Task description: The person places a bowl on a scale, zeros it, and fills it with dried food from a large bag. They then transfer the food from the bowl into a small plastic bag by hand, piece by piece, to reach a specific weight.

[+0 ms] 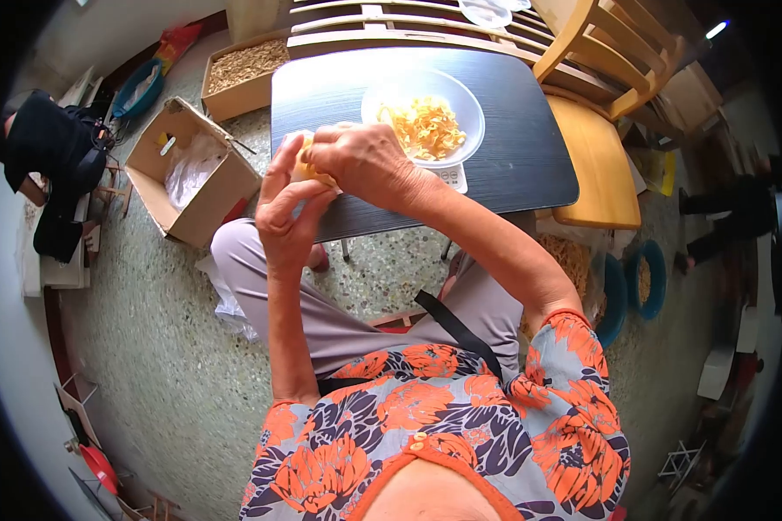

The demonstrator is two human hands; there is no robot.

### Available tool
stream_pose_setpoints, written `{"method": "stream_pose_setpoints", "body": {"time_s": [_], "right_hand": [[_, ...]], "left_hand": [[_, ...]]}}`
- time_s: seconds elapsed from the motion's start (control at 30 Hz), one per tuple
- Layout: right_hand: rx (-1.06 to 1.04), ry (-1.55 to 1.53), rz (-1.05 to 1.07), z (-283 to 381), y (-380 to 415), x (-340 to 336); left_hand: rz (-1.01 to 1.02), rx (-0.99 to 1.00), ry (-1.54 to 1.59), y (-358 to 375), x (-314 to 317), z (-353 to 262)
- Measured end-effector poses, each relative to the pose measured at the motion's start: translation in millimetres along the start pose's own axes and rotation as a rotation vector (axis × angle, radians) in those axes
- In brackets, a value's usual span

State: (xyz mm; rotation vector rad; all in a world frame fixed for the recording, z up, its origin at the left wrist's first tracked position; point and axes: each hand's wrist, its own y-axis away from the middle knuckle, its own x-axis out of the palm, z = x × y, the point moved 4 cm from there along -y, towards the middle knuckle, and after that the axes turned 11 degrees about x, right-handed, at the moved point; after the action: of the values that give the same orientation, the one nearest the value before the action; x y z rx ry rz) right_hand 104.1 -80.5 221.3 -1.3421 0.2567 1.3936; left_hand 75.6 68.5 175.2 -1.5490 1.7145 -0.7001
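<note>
My left hand (285, 204) is raised over the near left edge of the dark table (521, 165). Its fingers are curled around a small yellowish piece (311, 174), mostly hidden between my hands, so its exact kind does not show. My right hand (356, 156) reaches across from the right, fingers closed on the same piece from above. Just beyond my right hand stands a translucent plastic bowl (471, 104) with thin yellow-orange dried strips (427, 128) in it. The bowl rests on a white scale (454, 178), of which only a near corner shows.
A wooden chair (595, 156) adjoins the table's right side. On the floor at left are an open cardboard box (152, 178) with a plastic bag, and a carton of brown pieces (248, 68). Blue-green basins (647, 278) stand at right. Another person's dark-clothed legs (725, 213) show far right.
</note>
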Motion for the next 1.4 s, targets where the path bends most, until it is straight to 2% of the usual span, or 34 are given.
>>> {"method": "stream_pose_setpoints", "body": {"time_s": [0.03,0.07,0.13,0.17,0.4,0.5,0.53,0.6,0.63,0.77,0.83,0.93,1.1,1.17,1.2,1.27,1.3,1.33,1.4], "right_hand": [[-0.115,0.036,-0.028,3.6,3.1,-0.6],[-0.107,0.042,-0.022,1.3,6.3,-2.3],[-0.176,0.122,0.192,5.6,7.5,-6.2],[-0.110,0.171,0.296,0.0,8.0,3.3],[-0.055,0.231,0.402,-1.3,0.3,-0.6],[-0.096,-0.102,0.008,-14.5,5.3,-31.9],[0.011,-0.295,-0.134,-28.6,6.8,-49.0],[0.214,-0.025,-0.121,-72.0,10.9,-71.1],[0.286,0.128,-0.018,-91.4,15.3,-76.7],[0.368,0.293,0.115,-123.1,26.1,-72.8],[0.427,0.412,0.288,-125.5,25.8,-61.9],[0.415,0.488,0.355,-126.3,26.4,-50.6],[0.448,0.381,0.291,-135.5,25.6,-45.0],[0.372,0.234,0.139,-132.5,26.4,-52.6],[0.372,0.233,0.140,-132.8,27.0,-53.3],[0.304,0.205,-0.040,-130.5,26.3,-63.1],[0.188,0.213,-0.134,-125.3,26.3,-72.0],[0.187,0.214,-0.133,-124.0,26.0,-75.7],[0.379,-0.179,-0.166,-128.9,25.9,-84.2]], "left_hand": [[0.007,0.015,-0.014,0.4,-3.9,-0.8],[0.008,0.010,-0.004,1.5,-4.9,0.0],[-0.073,-0.032,0.125,3.3,-6.3,3.9],[-0.079,-0.021,0.144,3.0,-5.4,3.3],[-0.064,-0.035,0.113,-2.2,0.2,3.1],[-0.066,-0.032,0.100,-2.6,-2.2,3.9],[-0.067,-0.033,0.100,-2.2,-2.9,2.8],[-0.062,-0.052,0.074,-1.4,-2.8,0.9],[-0.065,-0.050,0.074,-1.1,-2.6,0.8],[-0.031,-0.057,-0.022,-2.0,0.7,-2.8],[-0.009,-0.050,-0.069,-5.1,2.4,-6.1],[0.016,-0.043,-0.120,-6.4,2.5,-8.5],[0.118,0.004,-0.288,-11.5,3.1,-16.3],[0.126,0.016,-0.334,-12.8,2.6,-19.6],[0.131,0.029,-0.380,-14.0,2.3,-22.0],[0.118,-0.002,-0.393,-17.4,2.1,-28.9],[0.106,-0.031,-0.406,-19.1,1.1,-31.7],[0.105,-0.032,-0.406,-20.6,-0.1,-33.9],[0.174,0.105,-0.641,-24.5,0.1,-42.1]]}}
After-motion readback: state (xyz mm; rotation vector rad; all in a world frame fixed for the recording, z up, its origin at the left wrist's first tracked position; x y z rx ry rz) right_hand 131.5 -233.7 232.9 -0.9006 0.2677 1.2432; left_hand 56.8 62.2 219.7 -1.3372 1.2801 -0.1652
